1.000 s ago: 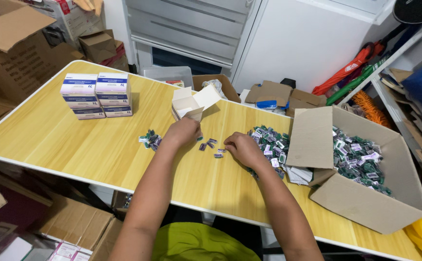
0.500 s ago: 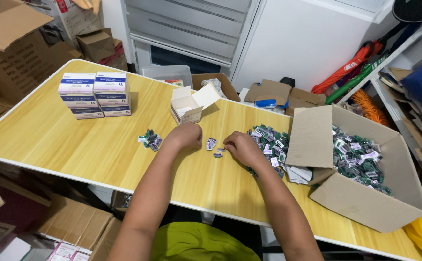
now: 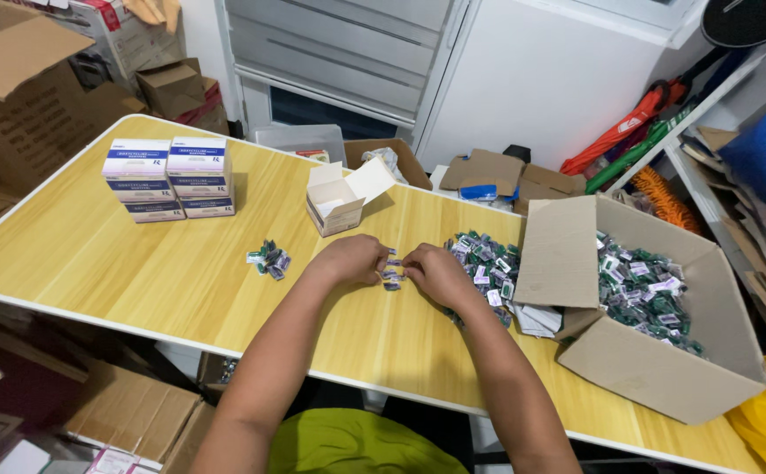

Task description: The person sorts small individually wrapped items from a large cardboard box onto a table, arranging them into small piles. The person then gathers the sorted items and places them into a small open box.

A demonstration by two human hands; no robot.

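From the head view, your left hand (image 3: 350, 260) and right hand (image 3: 435, 274) meet at the middle of the yellow surface (image 3: 93, 254), fingertips pinched together on a small bunch of packets (image 3: 391, 271) that lies just between them. Both grips look closed on that bunch. To the right, touching your right wrist, sits a loose heap of packets (image 3: 481, 263), and beyond it the big cardboard box (image 3: 664, 369) half full of the same. A small open box (image 3: 337, 198) stands just far of your hands; a tiny pile (image 3: 269, 259) lies to the left, near the stacked boxes (image 3: 170, 178). Your risk: your right forearm could sweep the heap off the near edge, or the pinched bunch could fan apart
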